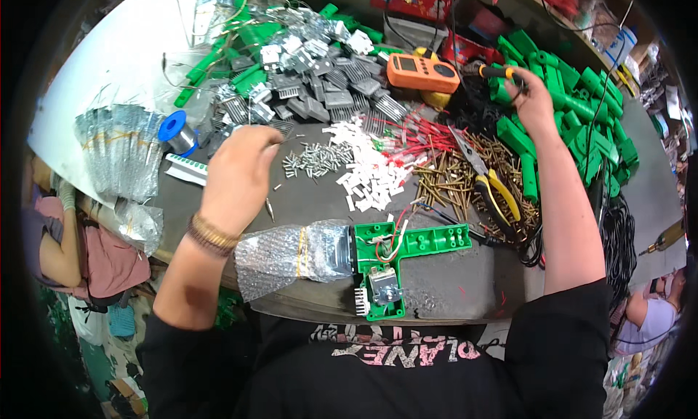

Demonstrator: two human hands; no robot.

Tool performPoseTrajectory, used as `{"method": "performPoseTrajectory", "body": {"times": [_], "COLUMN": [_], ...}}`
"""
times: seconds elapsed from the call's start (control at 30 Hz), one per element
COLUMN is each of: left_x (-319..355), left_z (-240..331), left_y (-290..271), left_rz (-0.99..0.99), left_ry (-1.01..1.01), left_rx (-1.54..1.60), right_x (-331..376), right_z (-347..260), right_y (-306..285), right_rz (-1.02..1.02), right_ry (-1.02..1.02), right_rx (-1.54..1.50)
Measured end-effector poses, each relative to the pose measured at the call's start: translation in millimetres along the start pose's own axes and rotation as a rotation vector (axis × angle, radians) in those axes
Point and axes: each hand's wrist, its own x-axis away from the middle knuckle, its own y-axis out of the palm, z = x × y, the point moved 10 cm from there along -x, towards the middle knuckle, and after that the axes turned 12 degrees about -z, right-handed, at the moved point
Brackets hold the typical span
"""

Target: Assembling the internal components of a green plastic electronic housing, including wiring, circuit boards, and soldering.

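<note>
One orange multimeter (422, 72), one solder spool (177, 130), one pair of pliers (488, 185) (yellow-handled).

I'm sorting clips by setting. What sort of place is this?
Probably a small electronics assembly workbench: an open green plastic housing with wiring, a pile of grey finned metal heat sinks, and an orange handheld multimeter.

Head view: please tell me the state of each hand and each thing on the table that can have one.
Left hand: raised over the small silver screws, fingers pinched.
Right hand: closed on a yellow-and-black tool handle.
Green plastic T-shaped housing: open, wires showing.
Yellow-handled pliers: lying unheld.
Orange multimeter: lying flat.
</note>
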Motion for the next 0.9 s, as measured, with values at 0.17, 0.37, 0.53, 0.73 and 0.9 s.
{"method": "performPoseTrajectory", "body": {"times": [0.17, 0.37, 0.53, 0.73, 0.9], "left_x": [43.9, 65.7, 56.5, 40.4, 46.2], "left_z": [36.8, 66.3, 67.7, 81.6, 66.6], "left_y": [-8.7, -3.2, 6.1, 14.9, 21.1], "left_rz": [-0.3, -0.451, -0.547, -0.57, -0.555], "left_ry": [-0.255, -0.149, -0.118, -0.029, -0.002], "left_rx": [0.528, 0.608, 0.507, 0.589, 0.587], "right_x": [15.5, 17.9, 110.6, 167.8, 167.6], "right_z": [-70.4, -101.1, -114.5, -95.0, -104.2], "right_y": [19.7, 11.2, -51.4, 53.8, 85.5], "right_rz": [-0.124, 0.028, 0.174, 0.081, -0.064], "right_ry": [-0.161, -0.164, -0.137, 0.43, 0.484], "right_rx": [-0.095, -0.084, -0.926, -1.392, -1.404]}}
